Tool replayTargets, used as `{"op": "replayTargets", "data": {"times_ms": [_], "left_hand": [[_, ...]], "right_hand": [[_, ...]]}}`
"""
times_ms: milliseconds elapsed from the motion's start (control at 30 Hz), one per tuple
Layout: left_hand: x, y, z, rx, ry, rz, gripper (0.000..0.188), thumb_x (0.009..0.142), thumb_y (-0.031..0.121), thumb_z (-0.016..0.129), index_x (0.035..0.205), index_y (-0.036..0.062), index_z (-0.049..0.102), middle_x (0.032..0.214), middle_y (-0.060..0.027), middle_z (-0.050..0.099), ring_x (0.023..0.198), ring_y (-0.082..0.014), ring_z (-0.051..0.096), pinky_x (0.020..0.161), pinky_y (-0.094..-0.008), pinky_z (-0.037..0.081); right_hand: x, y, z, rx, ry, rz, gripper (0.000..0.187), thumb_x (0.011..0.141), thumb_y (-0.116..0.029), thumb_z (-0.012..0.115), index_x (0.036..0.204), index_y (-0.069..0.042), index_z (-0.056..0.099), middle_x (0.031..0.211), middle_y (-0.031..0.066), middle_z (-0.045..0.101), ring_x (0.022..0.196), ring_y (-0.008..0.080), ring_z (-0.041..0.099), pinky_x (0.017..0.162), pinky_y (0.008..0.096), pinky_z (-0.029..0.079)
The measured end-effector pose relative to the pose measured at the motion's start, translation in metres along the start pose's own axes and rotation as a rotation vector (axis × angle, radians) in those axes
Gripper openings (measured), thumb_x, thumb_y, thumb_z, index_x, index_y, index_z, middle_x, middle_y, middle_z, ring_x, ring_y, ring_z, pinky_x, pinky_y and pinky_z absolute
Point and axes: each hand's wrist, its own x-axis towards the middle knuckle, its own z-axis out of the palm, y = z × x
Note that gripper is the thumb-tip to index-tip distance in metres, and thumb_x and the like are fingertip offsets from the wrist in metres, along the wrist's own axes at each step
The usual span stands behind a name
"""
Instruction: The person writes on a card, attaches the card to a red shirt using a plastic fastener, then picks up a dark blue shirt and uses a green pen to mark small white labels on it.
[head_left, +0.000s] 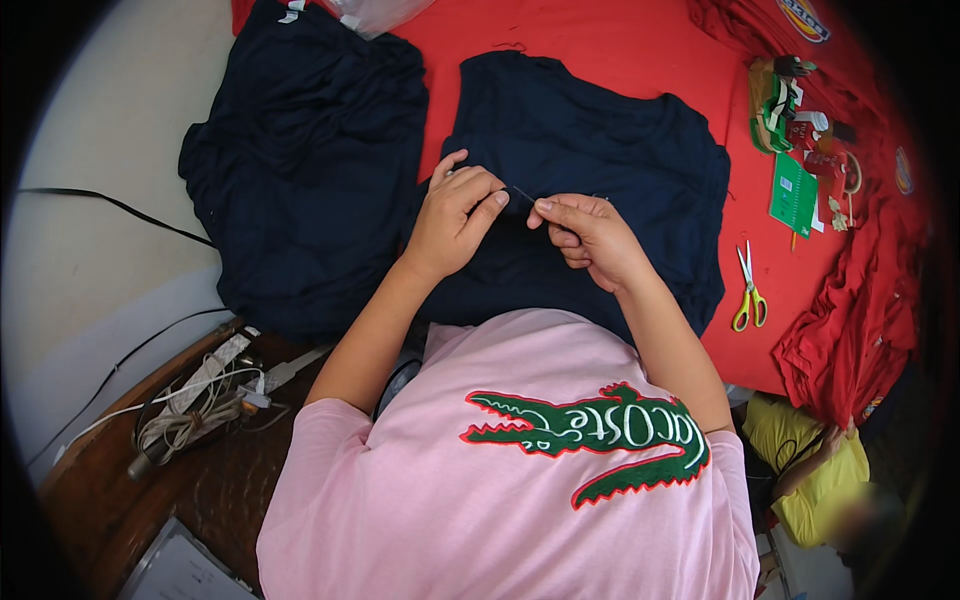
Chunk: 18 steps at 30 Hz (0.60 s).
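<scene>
In front of my chest, over a navy sleeveless garment [600, 125] laid flat, my two hands come close together. Thumb and forefinger of my right hand [592, 238] pinch a thin straight needle [524, 194], which points up and left toward the other hand. My left hand [457, 217] is closed in a pinch at the needle's far end, its little finger raised. Whatever lies between those fingertips, perhaps a thread, is too fine to make out. A second navy garment [310, 170] lies bunched on the left.
A red cloth [590, 30] covers the table. Yellow-handled scissors [748, 290], a green notebook [793, 195] and small red bottles [808, 130] lie on the right beside crumpled red garments [850, 330]. Cables and a power strip [205, 375] sit lower left. A person in yellow [810, 455] is lower right.
</scene>
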Motion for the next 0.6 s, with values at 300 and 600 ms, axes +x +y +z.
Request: {"op": "replayTargets", "data": {"times_ms": [300, 600], "left_hand": [[0.007, -0.009, 0.01, -0.359, 0.15, -0.414, 0.02, 0.106, 0.018, 0.074, 0.098, -0.0001, 0.074, 0.085, 0.0032, 0.063, 0.083, -0.005, 0.055, 0.075, -0.0235, 0.044], [0.056, 0.0, 0.001, -0.661, 0.19, -0.421, 0.019, 0.1, 0.01, 0.081, 0.086, 0.006, 0.069, 0.099, 0.0002, 0.072, 0.091, -0.0047, 0.059, 0.089, -0.0231, 0.045]], "right_hand": [[-0.021, -0.028, -0.153, -0.824, 1.106, -0.665, 0.032, 0.109, -0.036, 0.067, 0.114, -0.006, 0.074, 0.075, 0.0081, 0.064, 0.068, 0.0261, 0.066, 0.063, 0.0373, 0.052], [-0.063, -0.049, -0.287, -1.165, 1.408, -0.567, 0.039, 0.099, -0.044, 0.077, 0.108, -0.006, 0.078, 0.1, 0.0167, 0.074, 0.097, 0.0384, 0.072, 0.081, 0.0495, 0.056]]}}
